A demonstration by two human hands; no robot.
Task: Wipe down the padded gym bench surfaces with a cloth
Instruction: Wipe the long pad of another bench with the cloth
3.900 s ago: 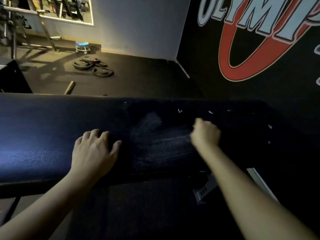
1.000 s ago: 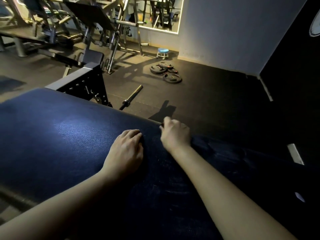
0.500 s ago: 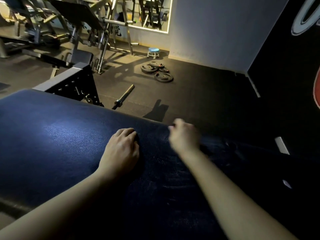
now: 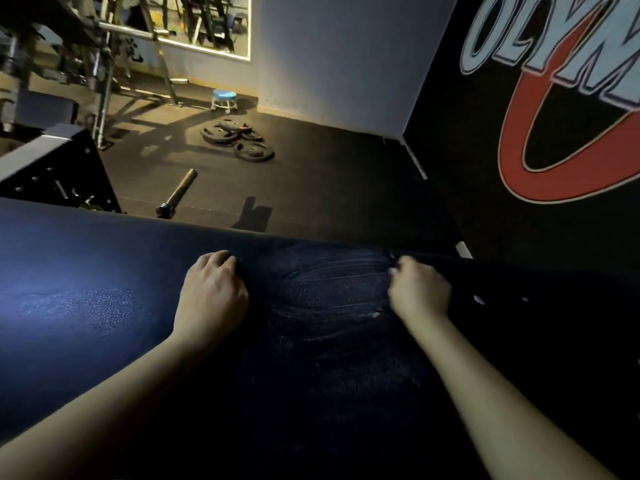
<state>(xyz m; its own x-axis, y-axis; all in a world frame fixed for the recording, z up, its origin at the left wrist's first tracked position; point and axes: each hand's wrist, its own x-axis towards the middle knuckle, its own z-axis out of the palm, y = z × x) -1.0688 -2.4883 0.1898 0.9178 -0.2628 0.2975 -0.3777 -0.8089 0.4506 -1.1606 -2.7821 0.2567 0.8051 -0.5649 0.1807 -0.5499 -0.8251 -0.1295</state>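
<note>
Navy bench pad: spanning the whole lower half of the frame, shining pale at the left, darkening toward the right.
Right hand: blurring mid-sweep at centre right, now sitting well apart from the left hand after lying just beside it half a second ago; fingers curling tight, perhaps bunching the cloth, though impossible to tell.
Cloth: not showing anywhere; possibly hiding under the right palm, dark on dark.
Left hand: bracing on the pad at centre, knuckles bent, fingers tucking under, nothing visible in them; hardly shifting since the earlier view.
Streaks: arcing pale between the two hands, trailing behind the right hand's sweep.
Meaning for the task: middle strip getting covered; stroke apparently heading rightward into the dark end.
White specks: dotting the pad just right of the right hand, probably next in the path.
Remaining: glossy left stretch showing no streaks, likely still needing its pass.
Floor beyond: weight plates and bar lying at upper centre, well apart from the bench.
</note>
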